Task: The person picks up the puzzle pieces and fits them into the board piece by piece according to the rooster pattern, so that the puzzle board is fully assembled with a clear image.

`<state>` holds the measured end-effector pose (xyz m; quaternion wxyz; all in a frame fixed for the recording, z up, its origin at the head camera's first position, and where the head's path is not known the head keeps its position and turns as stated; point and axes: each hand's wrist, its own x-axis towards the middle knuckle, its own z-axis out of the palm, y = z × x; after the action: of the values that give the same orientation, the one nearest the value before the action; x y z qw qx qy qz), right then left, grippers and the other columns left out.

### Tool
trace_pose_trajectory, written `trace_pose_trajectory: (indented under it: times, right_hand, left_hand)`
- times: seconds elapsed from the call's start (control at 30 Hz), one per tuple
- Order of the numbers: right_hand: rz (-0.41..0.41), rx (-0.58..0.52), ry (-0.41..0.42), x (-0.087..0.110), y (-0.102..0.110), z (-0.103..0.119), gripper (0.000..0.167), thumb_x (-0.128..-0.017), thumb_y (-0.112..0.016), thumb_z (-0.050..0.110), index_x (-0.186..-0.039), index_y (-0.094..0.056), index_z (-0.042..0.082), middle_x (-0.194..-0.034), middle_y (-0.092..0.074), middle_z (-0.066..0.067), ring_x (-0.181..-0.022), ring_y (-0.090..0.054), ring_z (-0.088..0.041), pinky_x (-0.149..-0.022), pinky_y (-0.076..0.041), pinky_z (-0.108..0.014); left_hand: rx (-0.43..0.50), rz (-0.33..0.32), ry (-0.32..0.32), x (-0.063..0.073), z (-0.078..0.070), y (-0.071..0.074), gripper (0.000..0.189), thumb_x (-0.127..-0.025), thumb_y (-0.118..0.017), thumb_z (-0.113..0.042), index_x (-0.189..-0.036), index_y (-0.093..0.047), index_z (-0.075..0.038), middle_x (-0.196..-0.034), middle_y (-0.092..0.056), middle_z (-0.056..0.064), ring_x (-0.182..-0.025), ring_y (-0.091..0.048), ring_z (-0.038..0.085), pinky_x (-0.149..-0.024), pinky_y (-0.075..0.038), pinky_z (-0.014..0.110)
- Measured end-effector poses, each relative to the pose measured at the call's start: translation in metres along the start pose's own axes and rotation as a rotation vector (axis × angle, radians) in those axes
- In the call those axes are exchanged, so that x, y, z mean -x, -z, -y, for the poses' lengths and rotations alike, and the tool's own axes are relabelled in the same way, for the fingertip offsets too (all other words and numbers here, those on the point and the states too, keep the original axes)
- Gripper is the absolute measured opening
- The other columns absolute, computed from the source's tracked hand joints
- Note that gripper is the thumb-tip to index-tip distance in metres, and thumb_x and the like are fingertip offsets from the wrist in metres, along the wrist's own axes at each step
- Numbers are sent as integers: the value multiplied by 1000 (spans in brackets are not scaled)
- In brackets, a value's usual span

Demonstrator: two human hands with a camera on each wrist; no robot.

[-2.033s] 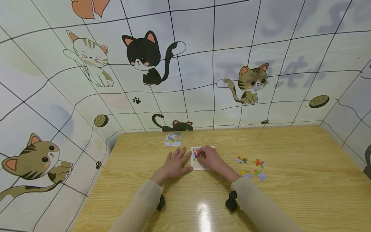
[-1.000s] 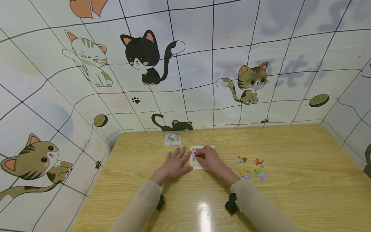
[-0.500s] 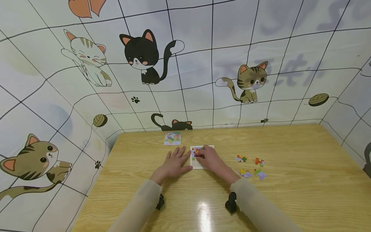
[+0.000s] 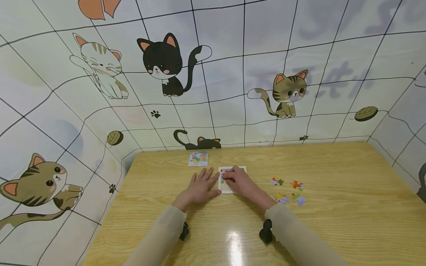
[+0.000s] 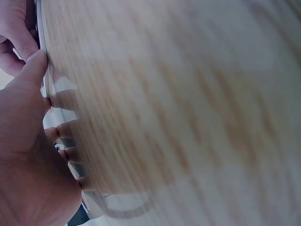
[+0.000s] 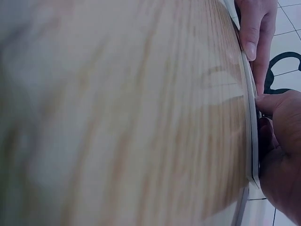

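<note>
A small jigsaw tray [image 4: 225,190] with a white border lies flat on the table in the head view. At its left edge my left hand [image 4: 198,189] rests palm down, fingers spread, thumb and index tips against the border. My right hand [image 4: 243,183] reaches over the tray from the right, its thumb and index finger curled at a red jigsaw piece [image 4: 226,172] in the upper left of the tray. That hand hides much of the tray. From the right wrist, the tray's edge [image 6: 249,117] shows side-on, with my right thumb [image 6: 270,101] over it.
Several loose jigsaw pieces lie to the right, including an orange one [image 4: 297,185] and a purple-green one [image 4: 299,199]. A picture card [image 4: 198,158] lies near the table's back edge. A cat-patterned cloth wall [image 4: 229,74] stands behind the wooden table [image 4: 339,207].
My right fingertips have shifted slightly within the tray's upper left, from pinching the red piece to lying lower over it. The left hand keeps its place at the border.
</note>
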<state>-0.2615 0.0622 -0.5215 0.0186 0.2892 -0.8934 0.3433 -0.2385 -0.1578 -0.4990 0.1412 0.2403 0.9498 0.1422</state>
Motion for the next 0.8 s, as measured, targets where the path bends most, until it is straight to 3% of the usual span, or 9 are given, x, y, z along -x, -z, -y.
trace_pose_trajectory:
  times: [0.33, 0.53, 0.8]
  right_hand:
    - [62, 22, -36, 0, 3, 7, 22, -99, -65, 2, -119, -75, -1, -101, -57, -9, -87, -56, -19, -77, -51, -36]
    - [65, 31, 10, 0, 3, 10, 24, -99, -64, 0, -121, -73, -4, -98, -56, -9, -79, -50, -16, -70, -46, -29]
    - [126, -24, 29, 1, 16, 7, 27, -99, -66, 5, -124, -71, -2, -102, -58, -10, -80, -52, -14, -71, -47, -31]
  left_hand:
    - [0, -4, -4, 1, -2, 1, 71, -106, -50, -48, -164, -29, -14, -170, -13, 16, -155, -5, 41, -118, -7, 68]
    - [6, 2, -6, 3, 0, 2, 71, -106, -50, -49, -164, -27, -14, -170, -12, 16, -156, -5, 41, -117, -7, 69]
    - [11, 1, -16, 5, -2, 4, 71, -106, -50, -48, -164, -27, -13, -170, -13, 17, -155, -5, 42, -117, -6, 69]
